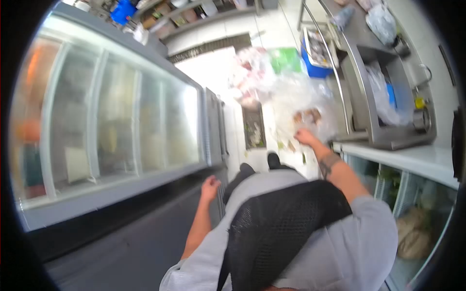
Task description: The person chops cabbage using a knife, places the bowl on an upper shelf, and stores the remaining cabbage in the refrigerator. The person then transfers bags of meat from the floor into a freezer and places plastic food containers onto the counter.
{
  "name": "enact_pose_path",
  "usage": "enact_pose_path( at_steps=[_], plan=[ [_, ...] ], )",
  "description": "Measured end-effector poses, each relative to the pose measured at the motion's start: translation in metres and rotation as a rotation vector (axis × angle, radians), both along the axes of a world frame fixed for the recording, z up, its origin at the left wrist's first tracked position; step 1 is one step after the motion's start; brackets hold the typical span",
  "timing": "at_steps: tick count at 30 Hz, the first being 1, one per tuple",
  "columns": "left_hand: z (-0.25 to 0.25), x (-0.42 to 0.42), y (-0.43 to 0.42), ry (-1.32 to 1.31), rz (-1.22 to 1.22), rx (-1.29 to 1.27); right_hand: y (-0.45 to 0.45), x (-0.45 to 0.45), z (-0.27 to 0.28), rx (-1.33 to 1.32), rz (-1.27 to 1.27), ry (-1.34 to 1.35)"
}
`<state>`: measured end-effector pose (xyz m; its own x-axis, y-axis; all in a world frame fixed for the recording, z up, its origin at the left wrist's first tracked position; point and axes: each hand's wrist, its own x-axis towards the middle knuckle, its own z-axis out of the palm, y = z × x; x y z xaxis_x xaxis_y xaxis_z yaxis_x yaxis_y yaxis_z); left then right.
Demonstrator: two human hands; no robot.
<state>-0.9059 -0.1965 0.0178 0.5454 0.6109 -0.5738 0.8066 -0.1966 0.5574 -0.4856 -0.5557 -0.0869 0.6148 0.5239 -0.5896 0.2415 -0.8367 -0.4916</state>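
Observation:
My right hand [304, 137] is stretched out low in front of me, its fingers curled closed. It overlaps the near edge of a clear plastic bag [324, 125] with brown pieces [307, 116] inside. Whether the fingers grip the plastic is too blurred to tell. At my left side, my left hand [210, 187] hangs near the grey side of the glass-fronted fridge, fingers bent together and nothing visible in them. Beyond the right hand, more clear bags with pinkish contents [248, 72] and a green package [285, 60] lie on the floor.
A large glass-doored fridge [121, 111] fills the left. On the right stand a steel sink [361, 92] and a lower glass-fronted cooler [403, 160]. A blue crate [318, 71] sits beside the sink. A floor drain [254, 127] lies ahead of my feet; shelves [194, 17] are at the back.

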Motion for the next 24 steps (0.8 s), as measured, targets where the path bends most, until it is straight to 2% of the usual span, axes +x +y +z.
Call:
enact_pose_path(
  at_steps=[1, 3, 4, 5, 7, 10, 11, 12, 13, 14, 15, 16, 17, 21, 24],
  plan=[
    [-0.019, 0.005, 0.013, 0.004, -0.059, 0.047, 0.004, 0.007, -0.011, 0.033, 0.003, -0.102],
    [-0.023, 0.026, 0.034, 0.123, -0.191, 0.054, 0.013, 0.012, -0.019, 0.145, -0.239, 0.071],
    [-0.036, 0.035, 0.050, 0.212, -0.217, -0.013, 0.009, 0.011, -0.049, 0.233, -0.307, 0.009],
    [-0.020, 0.058, 0.055, 0.265, -0.251, 0.013, 0.009, 0.010, -0.031, 0.295, -0.409, 0.153],
    [-0.040, 0.090, 0.088, 0.242, -0.316, 0.007, -0.005, 0.009, -0.059, 0.230, -0.358, 0.123],
    [-0.058, 0.174, 0.130, 0.190, -0.437, 0.026, -0.051, -0.001, -0.095, 0.079, -0.422, 0.100],
    [-0.057, 0.212, 0.140, 0.162, -0.544, 0.082, -0.063, -0.005, -0.111, 0.034, -0.455, 0.111],
    [-0.054, 0.257, 0.151, 0.135, -0.665, 0.134, -0.062, -0.007, -0.104, -0.054, -0.619, 0.146],
    [-0.075, 0.293, 0.165, 0.117, -0.759, 0.211, -0.067, -0.013, -0.093, -0.157, -0.790, 0.195],
    [-0.074, 0.341, 0.172, 0.167, -0.841, 0.200, -0.076, -0.019, -0.095, -0.164, -0.848, 0.178],
    [-0.052, 0.389, 0.174, 0.114, -0.861, 0.106, -0.092, -0.032, -0.132, -0.225, -0.943, 0.245],
    [-0.062, 0.434, 0.183, 0.077, -0.949, 0.104, -0.083, -0.037, -0.127, -0.127, -1.108, 0.259],
    [-0.073, 0.476, 0.190, 0.019, -1.032, 0.121, -0.050, -0.024, -0.084, 0.032, -1.370, 0.295],
    [-0.062, 0.621, 0.175, 0.186, -1.168, 0.077, 0.030, 0.032, -0.062, 0.333, -1.559, 0.371],
    [-0.080, 0.683, 0.156, 0.204, -1.316, 0.090, 0.077, 0.074, -0.080, 0.505, -1.704, 0.507]
  ],
)
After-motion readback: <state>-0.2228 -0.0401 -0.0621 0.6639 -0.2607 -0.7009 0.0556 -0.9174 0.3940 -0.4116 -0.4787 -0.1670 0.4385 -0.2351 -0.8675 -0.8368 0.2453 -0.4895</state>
